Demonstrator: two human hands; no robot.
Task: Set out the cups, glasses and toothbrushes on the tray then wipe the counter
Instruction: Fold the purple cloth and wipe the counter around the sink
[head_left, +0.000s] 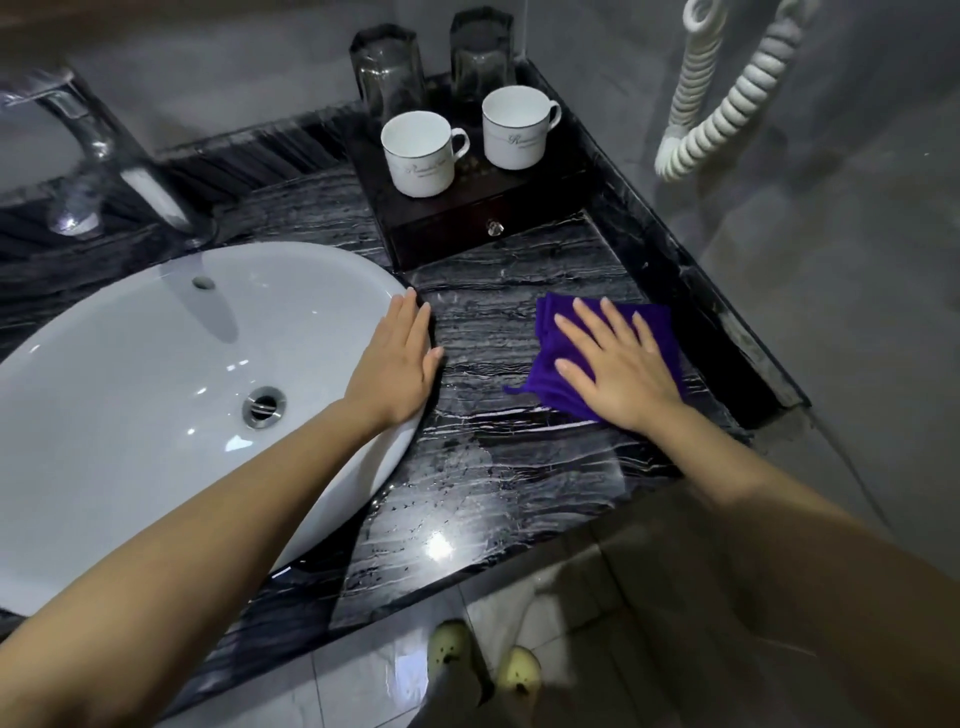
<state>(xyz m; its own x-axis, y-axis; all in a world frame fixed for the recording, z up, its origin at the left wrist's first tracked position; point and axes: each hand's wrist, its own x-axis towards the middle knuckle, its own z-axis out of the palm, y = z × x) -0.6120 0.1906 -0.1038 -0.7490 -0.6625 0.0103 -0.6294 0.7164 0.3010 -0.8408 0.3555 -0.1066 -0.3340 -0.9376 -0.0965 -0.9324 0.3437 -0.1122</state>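
Two white cups (421, 156) (513, 127) stand upright on the dark wooden tray (545, 205) at the back of the black marble counter (493, 467). Behind them two glasses (387, 70) (480, 52) stand upside down. My right hand (618, 364) presses flat, fingers spread, on a purple cloth (550, 332) lying on the counter near the right edge. Resting flat on the right rim of the white sink (156, 374) is my left hand (397, 364), holding nothing. No toothbrushes are in view.
A chrome tap (98, 156) rises behind the sink at the left. A white coiled cord (722, 98) hangs on the wall at the right. The tray has a small drawer with a clear knob (494, 227). Below the counter edge are my feet in light slippers (483, 660) on tiled floor.
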